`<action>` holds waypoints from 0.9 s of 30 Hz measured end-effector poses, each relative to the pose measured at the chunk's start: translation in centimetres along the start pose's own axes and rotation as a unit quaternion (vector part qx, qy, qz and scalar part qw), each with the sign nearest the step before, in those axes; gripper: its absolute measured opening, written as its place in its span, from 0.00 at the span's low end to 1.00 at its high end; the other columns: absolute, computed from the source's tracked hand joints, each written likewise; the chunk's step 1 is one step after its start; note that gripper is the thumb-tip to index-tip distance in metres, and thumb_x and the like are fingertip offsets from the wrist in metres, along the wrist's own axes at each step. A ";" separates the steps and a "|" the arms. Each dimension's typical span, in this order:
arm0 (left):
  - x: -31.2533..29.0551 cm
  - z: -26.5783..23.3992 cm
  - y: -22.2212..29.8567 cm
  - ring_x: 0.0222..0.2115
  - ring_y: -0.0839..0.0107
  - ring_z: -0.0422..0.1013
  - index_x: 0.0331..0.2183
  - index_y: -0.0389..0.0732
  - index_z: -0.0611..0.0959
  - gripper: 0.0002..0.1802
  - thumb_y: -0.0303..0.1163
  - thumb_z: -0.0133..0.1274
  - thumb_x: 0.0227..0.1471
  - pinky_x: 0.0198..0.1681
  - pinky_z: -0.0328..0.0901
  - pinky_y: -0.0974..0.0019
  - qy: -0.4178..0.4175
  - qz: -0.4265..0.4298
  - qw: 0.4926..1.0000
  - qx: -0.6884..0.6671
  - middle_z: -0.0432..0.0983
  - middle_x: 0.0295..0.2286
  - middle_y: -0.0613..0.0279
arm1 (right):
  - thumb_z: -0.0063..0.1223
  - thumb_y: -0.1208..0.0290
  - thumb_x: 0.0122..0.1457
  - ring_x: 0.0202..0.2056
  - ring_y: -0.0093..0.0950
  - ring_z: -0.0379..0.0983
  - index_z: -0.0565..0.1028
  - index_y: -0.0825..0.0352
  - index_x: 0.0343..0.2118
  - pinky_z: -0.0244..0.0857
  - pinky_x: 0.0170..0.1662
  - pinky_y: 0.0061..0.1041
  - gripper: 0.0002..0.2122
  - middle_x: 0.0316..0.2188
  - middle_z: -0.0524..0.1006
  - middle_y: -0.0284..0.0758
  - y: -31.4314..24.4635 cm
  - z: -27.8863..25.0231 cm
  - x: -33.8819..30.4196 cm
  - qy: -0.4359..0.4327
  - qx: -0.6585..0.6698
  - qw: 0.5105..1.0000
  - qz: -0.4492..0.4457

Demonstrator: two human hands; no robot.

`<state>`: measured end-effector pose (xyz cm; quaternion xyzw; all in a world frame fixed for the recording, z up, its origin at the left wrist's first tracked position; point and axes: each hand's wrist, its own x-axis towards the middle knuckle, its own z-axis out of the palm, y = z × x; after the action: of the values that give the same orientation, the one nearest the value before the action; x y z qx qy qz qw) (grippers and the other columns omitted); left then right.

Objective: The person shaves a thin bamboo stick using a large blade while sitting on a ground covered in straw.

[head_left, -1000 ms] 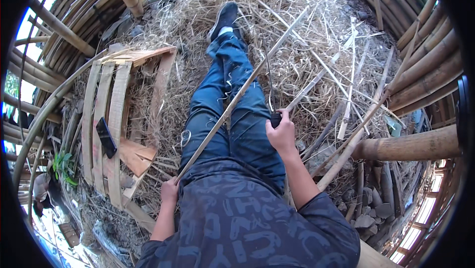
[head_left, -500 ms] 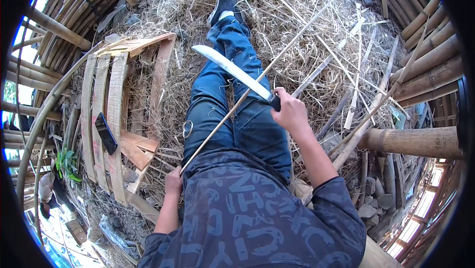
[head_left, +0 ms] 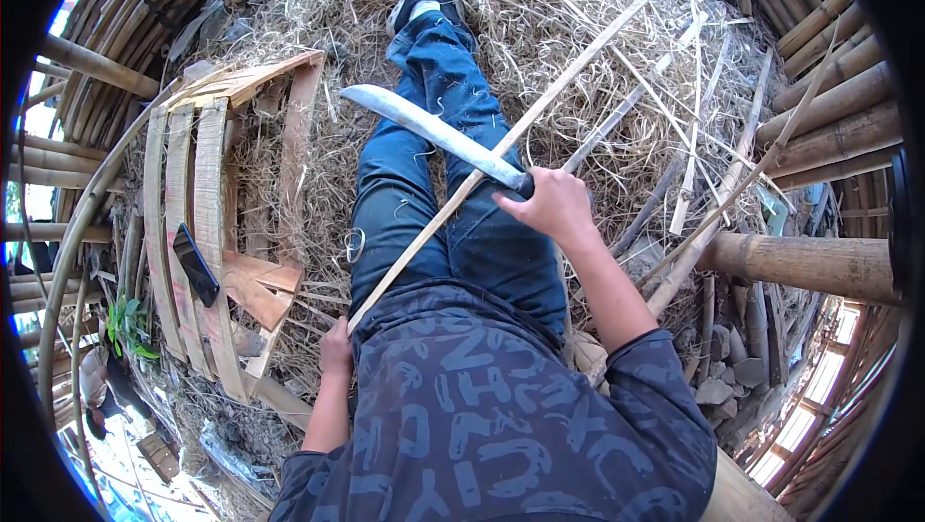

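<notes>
My right hand [head_left: 554, 204] is closed round the dark handle of a machete [head_left: 429, 129]. Its long pale blade points to the far left, over my shins, and lies across a thin split bamboo strip [head_left: 414, 250]. The strip slants from my left hip over my thighs to the far right. By my left hip, my left hand [head_left: 335, 349] grips the strip's near end, with some fingers hidden. My legs in blue jeans [head_left: 400, 233] are stretched out below the blade, and fine shavings cling to them.
Left of my legs, a slatted wooden crate [head_left: 207, 195] carries a dark phone [head_left: 196, 264]. Curled shavings [head_left: 568, 69] cover the ground. Loose bamboo strips [head_left: 694, 137] lie to the right, near a thick bamboo pole [head_left: 805, 267] and stones [head_left: 718, 387]. Bamboo walls rise on both sides.
The bamboo strip has turned and now shows a broader face. The machete's angle has shifted slightly, its tip further left relative to my legs. The whole view has moved a little.
</notes>
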<state>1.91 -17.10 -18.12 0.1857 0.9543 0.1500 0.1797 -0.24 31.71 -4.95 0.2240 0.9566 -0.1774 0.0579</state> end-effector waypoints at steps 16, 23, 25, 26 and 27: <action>1.3 -1.3 1.2 0.29 0.40 0.73 0.37 0.35 0.80 0.24 0.48 0.54 0.50 0.31 0.66 0.46 -0.005 -0.029 0.999 -0.043 0.75 0.24 0.39 | 0.63 0.63 0.41 0.25 0.32 0.76 0.78 0.69 0.30 0.69 0.31 0.32 0.15 0.21 0.78 0.41 3.1 2.5 0.7 0.001 0.205 0.978 -0.018; 1.0 1.9 -1.3 0.26 0.39 0.72 0.35 0.28 0.79 0.30 0.52 0.53 0.50 0.29 0.65 0.47 0.018 -0.014 0.995 -0.093 0.74 0.22 0.37 | 0.61 0.64 0.54 0.18 0.15 0.63 0.78 0.70 0.34 0.55 0.21 0.20 0.13 0.17 0.72 0.27 9.3 -6.3 2.1 0.046 0.281 0.958 0.037; 1.4 1.5 -0.7 0.26 0.39 0.72 0.35 0.29 0.79 0.30 0.53 0.52 0.50 0.29 0.65 0.47 0.036 -0.008 0.996 -0.081 0.73 0.21 0.37 | 0.56 0.62 0.58 0.17 0.17 0.63 0.76 0.69 0.35 0.56 0.21 0.22 0.13 0.17 0.71 0.27 13.0 -7.8 3.2 0.045 0.315 0.946 0.068; 1.7 0.9 -0.2 0.26 0.39 0.72 0.35 0.29 0.79 0.30 0.53 0.52 0.50 0.29 0.65 0.46 0.021 -0.008 0.997 -0.079 0.73 0.21 0.38 | 0.55 0.61 0.59 0.17 0.16 0.64 0.76 0.69 0.33 0.57 0.20 0.19 0.13 0.17 0.71 0.27 14.4 -8.9 4.0 0.061 0.305 0.949 0.052; 1.8 0.3 0.3 0.26 0.39 0.72 0.34 0.29 0.79 0.31 0.53 0.52 0.50 0.30 0.64 0.46 0.009 -0.012 0.997 -0.075 0.73 0.21 0.38 | 0.54 0.61 0.61 0.17 0.16 0.64 0.75 0.68 0.31 0.57 0.19 0.18 0.13 0.17 0.71 0.27 14.6 -10.4 4.7 0.063 0.331 0.939 0.073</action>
<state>0.56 -16.06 -18.81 0.1592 0.9441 0.2205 0.1862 1.83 49.58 -0.76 0.3104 0.8264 -0.4650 -0.0675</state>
